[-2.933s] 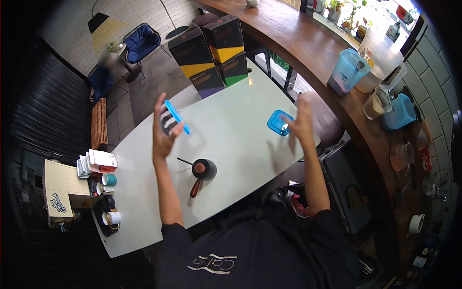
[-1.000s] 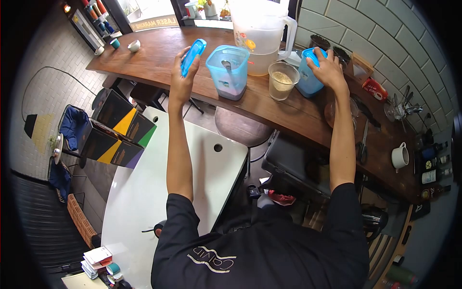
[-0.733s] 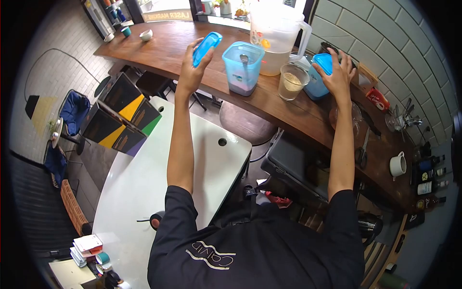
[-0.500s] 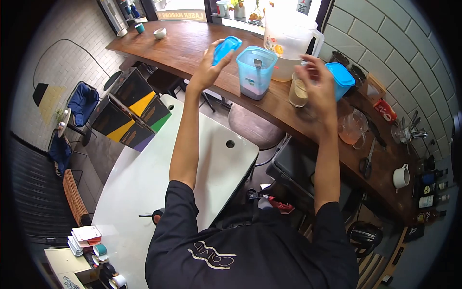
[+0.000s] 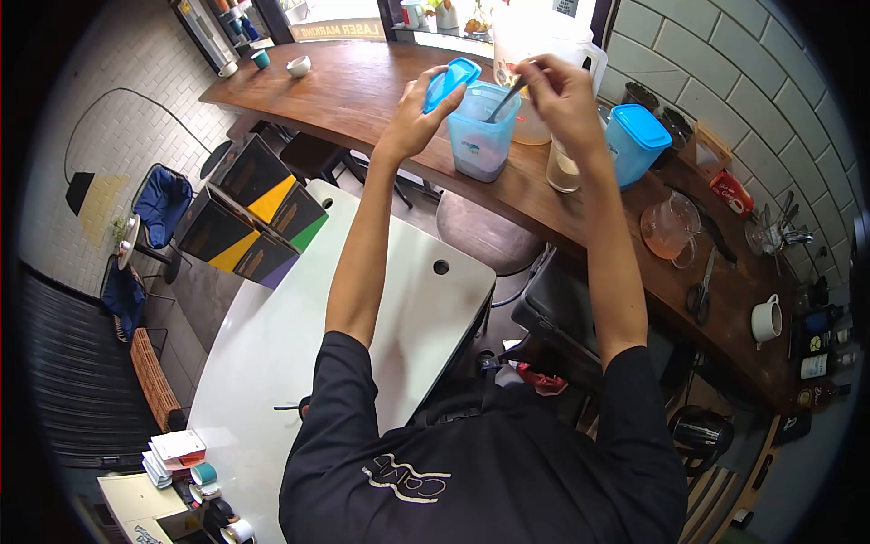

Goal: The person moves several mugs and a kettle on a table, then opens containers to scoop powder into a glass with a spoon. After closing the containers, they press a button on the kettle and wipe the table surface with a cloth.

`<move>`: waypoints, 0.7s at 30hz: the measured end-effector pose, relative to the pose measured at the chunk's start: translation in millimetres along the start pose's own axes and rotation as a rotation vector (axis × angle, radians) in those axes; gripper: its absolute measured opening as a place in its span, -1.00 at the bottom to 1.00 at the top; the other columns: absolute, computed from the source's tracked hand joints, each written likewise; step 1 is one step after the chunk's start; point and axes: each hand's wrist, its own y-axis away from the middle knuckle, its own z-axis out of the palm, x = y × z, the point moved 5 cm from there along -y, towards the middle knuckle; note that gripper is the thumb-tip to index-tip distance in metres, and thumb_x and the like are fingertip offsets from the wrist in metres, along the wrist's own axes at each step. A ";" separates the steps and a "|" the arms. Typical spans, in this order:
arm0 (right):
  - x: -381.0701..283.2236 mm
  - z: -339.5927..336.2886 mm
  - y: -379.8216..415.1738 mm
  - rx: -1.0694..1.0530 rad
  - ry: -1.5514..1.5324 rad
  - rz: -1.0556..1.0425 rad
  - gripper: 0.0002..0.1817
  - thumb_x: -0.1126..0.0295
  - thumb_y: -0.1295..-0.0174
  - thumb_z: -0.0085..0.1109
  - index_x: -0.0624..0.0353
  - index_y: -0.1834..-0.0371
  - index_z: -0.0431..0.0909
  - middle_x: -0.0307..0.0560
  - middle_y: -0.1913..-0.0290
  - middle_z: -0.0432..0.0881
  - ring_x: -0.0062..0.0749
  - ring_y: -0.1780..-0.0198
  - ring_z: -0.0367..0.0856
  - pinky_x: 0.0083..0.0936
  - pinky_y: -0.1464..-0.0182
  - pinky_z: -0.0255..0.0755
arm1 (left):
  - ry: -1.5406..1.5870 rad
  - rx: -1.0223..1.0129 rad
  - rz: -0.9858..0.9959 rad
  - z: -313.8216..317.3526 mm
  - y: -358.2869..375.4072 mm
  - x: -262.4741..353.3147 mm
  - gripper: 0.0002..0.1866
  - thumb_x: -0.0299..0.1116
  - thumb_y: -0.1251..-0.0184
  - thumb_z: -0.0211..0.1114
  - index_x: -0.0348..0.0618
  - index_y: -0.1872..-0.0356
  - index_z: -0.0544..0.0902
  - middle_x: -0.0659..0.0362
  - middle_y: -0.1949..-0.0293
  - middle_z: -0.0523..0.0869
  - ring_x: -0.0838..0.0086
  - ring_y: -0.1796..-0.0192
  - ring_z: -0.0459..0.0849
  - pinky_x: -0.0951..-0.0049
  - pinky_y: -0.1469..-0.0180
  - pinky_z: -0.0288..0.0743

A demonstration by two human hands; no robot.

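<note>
In my left hand (image 5: 417, 118) is a blue plastic lid (image 5: 451, 83), held beside the rim of a translucent blue container (image 5: 480, 150). The container stands upright and uncovered on the wooden counter, with a dark layer low inside it. My right hand (image 5: 564, 95) pinches the handle of a spoon (image 5: 506, 102), whose lower end dips into the container. Below my right wrist a glass (image 5: 562, 172) with tan contents stands partly hidden. A second blue container (image 5: 634, 145), its lid on, is to the right. Behind them is a large clear pitcher (image 5: 535, 131) with pale brown liquid.
Along the wooden counter (image 5: 372, 100) to the right lie a small glass pitcher (image 5: 669, 228) with orange liquid, scissors (image 5: 700, 295) and a white cup (image 5: 766, 319). A white table (image 5: 381, 317) and a round stool (image 5: 485, 231) are below.
My right hand has moved left and up from beside the glass and now grips the spoon in the container. My left hand with the lid has shifted slightly right, closer to the rim.
</note>
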 end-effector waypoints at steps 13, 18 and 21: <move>19.7 -41.9 13.0 0.368 -0.371 0.030 -0.75 0.39 -0.45 0.00 0.37 0.22 0.61 -0.11 0.63 0.58 -0.56 0.65 0.49 -0.61 0.57 0.37 | 0.025 0.056 0.022 2.9 -2.8 -5.6 -0.13 0.30 -0.22 0.25 -0.18 -0.35 0.35 -0.26 -0.17 0.42 -0.01 -0.23 0.50 0.14 -0.25 0.39; 42.4 -66.1 26.0 0.581 -0.567 0.102 -0.77 0.44 -0.44 -0.06 0.40 0.24 0.53 -0.01 0.59 0.61 -0.45 0.62 0.55 -0.52 0.54 0.46 | 0.075 0.030 0.039 3.5 -4.7 -4.8 -0.11 0.27 -0.19 0.30 -0.20 -0.35 0.34 -0.24 -0.17 0.43 0.02 -0.24 0.50 0.15 -0.25 0.41; 39.7 -92.1 39.8 0.687 -0.626 0.137 -0.81 0.47 -0.42 -0.07 0.36 0.26 0.50 0.01 0.56 0.61 -0.41 0.62 0.55 -0.49 0.52 0.48 | 0.074 0.014 0.074 4.6 -2.5 1.5 -0.10 0.25 -0.15 0.36 -0.21 -0.35 0.35 -0.22 -0.18 0.43 0.04 -0.25 0.50 0.16 -0.26 0.42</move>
